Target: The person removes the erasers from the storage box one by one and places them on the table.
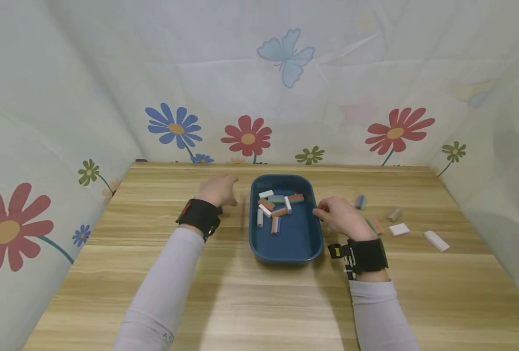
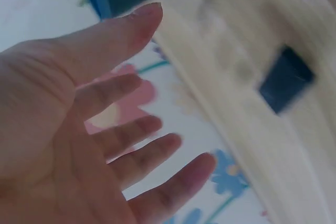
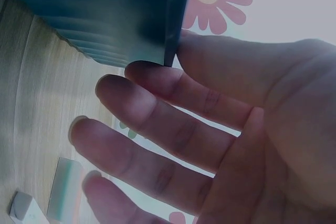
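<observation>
A dark blue plastic bin (image 1: 286,248) stands on the wooden table, with several small white and striped eraser-like blocks (image 1: 296,198) in its far and left part. My right hand (image 1: 343,214) is at the bin's right rim; in the right wrist view its thumb (image 3: 210,59) and index finger (image 3: 157,77) pinch the rim edge. To the left of the bin, my left hand (image 1: 217,190) is apart from it and holds nothing, fingers spread and relaxed. A blurred dark blue block (image 2: 286,80) shows past the left fingertips in the left wrist view.
Right of the bin, beyond my right hand, lie a purple-and-green striped block (image 1: 361,202), a tan cylindrical piece (image 1: 394,214), a green-and-orange block (image 1: 375,225) and white blocks (image 1: 399,229). A floral curtain (image 1: 329,97) hangs behind the table (image 1: 264,302) and at both sides.
</observation>
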A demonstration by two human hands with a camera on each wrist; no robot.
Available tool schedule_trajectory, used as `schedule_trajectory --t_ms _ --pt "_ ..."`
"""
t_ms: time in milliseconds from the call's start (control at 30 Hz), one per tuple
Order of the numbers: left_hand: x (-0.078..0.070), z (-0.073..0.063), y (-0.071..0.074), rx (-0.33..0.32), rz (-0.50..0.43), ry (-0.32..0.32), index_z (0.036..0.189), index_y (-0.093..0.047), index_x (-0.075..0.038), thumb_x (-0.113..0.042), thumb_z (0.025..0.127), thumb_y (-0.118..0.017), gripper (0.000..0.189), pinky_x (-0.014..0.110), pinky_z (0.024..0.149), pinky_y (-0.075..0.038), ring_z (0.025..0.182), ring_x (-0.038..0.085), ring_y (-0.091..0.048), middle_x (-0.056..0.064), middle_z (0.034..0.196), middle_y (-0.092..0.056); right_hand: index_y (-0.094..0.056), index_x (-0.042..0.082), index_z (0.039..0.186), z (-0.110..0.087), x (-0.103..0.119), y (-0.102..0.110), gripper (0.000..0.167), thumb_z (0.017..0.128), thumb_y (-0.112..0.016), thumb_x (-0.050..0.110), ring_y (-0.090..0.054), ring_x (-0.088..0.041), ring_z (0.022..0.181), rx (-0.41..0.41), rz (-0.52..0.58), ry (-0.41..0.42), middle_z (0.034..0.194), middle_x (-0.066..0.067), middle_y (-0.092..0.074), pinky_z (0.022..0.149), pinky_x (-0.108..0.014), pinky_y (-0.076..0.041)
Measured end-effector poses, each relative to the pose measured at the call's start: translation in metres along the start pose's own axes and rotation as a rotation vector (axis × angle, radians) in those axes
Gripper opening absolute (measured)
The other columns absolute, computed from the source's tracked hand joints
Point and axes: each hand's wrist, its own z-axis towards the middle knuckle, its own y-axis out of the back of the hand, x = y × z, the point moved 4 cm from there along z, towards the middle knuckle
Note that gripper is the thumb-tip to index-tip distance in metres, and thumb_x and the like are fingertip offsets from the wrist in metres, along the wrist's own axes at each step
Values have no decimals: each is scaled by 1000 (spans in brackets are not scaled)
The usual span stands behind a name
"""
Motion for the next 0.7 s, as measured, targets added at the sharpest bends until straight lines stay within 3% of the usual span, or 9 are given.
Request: schedule_trajectory --t_ms 167,400,600,700 --pt "-23 1 7 -8 35 -73 139 -53 -9 -23 82 -79 64 48 98 -42 123 31 -52 11 137 -55 -68 2 93 0 1 0 21 100 -57 18 -53 -17 63 -4 2 10 74 -4 -63 58 -34 -43" --pt "-53 -3 9 8 67 -125 137 -56 -11 -25 84 -79 60 45 94 -46 117 27 -54 9 133 -57 -68 2 91 0 2 0 20 99 -58 17 -53 -17 62 -17 6 24 72 -3 -62 58 -33 -42" --pt "-72 -5 2 24 149 -202 138 -55 -15 -37 86 -76 60 40 92 -47 116 24 -55 7 131 -57 -68 2 91 -1 1 1 20 99 -57 17 -53 -17 62 -15 7 21 72 -3 -61 58 -33 -42" --pt "-81 -8 -6 53 128 -245 137 -56 -15 -35 88 -74 56 38 89 -48 111 21 -57 6 129 -58 -68 2 90 -1 2 1 20 99 -57 17 -52 -17 62 -17 2 22 71 -2 -61 58 -33 -42"
